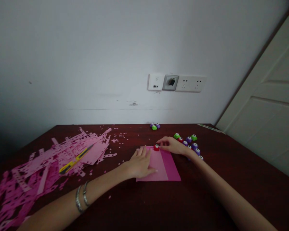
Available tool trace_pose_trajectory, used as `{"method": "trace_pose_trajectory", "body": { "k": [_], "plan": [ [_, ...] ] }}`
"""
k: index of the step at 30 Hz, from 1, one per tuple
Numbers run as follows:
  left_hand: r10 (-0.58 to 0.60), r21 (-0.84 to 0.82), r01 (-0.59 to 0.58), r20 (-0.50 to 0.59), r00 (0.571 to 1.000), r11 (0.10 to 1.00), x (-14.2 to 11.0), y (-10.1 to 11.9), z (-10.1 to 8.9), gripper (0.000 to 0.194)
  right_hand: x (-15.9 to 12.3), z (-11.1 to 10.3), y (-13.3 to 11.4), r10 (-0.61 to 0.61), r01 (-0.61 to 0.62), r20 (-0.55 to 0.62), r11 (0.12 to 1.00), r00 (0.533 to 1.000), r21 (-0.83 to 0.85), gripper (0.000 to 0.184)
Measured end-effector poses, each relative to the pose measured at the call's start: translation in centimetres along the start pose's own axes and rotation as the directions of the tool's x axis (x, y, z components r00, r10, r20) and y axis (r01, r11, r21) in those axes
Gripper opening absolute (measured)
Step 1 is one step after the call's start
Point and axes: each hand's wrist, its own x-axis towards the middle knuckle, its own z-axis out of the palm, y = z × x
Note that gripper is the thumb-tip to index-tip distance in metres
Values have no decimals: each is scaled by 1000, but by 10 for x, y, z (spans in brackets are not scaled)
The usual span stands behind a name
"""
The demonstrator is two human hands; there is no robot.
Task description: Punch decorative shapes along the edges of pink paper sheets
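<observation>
My left hand (141, 163) lies flat with spread fingers on a sheet of light pink paper (160, 166). A darker pink sheet (172, 166) shows along its right side. At the far edge of the paper sits a small red craft punch (156, 147) with a white, eye-like top. My right hand (170, 144) is beside that punch, its thumb close to the right side and its other fingers reaching behind; whether they touch it I cannot tell.
Several red, green and purple punches (194, 146) stand right of my right forearm and near it. A small cluster of punches (154, 127) sits by the wall. Leftward, a yellow utility knife (74, 162) rests on perforated pink paper strips (38, 173), with paper bits scattered around.
</observation>
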Motion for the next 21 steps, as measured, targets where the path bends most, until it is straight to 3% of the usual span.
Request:
{"method": "trace_pose_trajectory", "body": {
  "k": [4,21],
  "plan": [
    [-34,-27,36,82,996,999,-1,1,-2,94,-1,2,-1,-21,21,31,1000,999,-3,30],
    [-32,-33,35,85,996,999,-3,2,-8,92,0,-1,6,8,-13,48,995,999,99,23]
  ]
}}
